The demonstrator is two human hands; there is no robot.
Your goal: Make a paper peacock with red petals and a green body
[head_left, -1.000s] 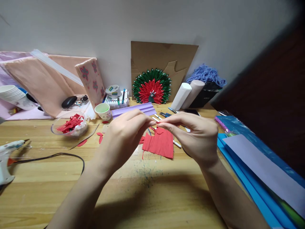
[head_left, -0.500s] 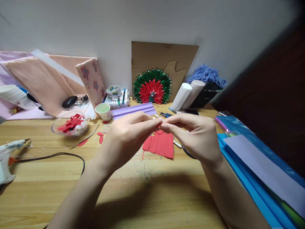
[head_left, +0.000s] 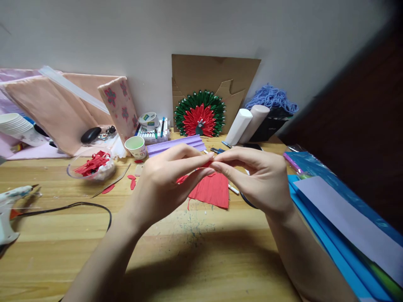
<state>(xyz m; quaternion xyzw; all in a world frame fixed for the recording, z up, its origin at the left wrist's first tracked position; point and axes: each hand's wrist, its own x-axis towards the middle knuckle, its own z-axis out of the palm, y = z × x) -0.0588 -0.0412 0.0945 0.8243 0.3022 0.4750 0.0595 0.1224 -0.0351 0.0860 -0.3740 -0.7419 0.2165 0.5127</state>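
My left hand and my right hand meet above the wooden table, fingertips pinched together on a small red paper piece. Most of that piece is hidden by the fingers. Right below the hands lies a sheet of red crepe paper. A few red paper scraps lie to the left of it.
A glue gun with a black cord lies at the left. A clear bowl of red pieces, a paper cup, purple folded paper and a paper peacock stand behind. Blue and lilac sheets lie at the right.
The fingertips have kept working the small red piece, shifting slightly right and closer together. A bit more red shows between the fingers now.
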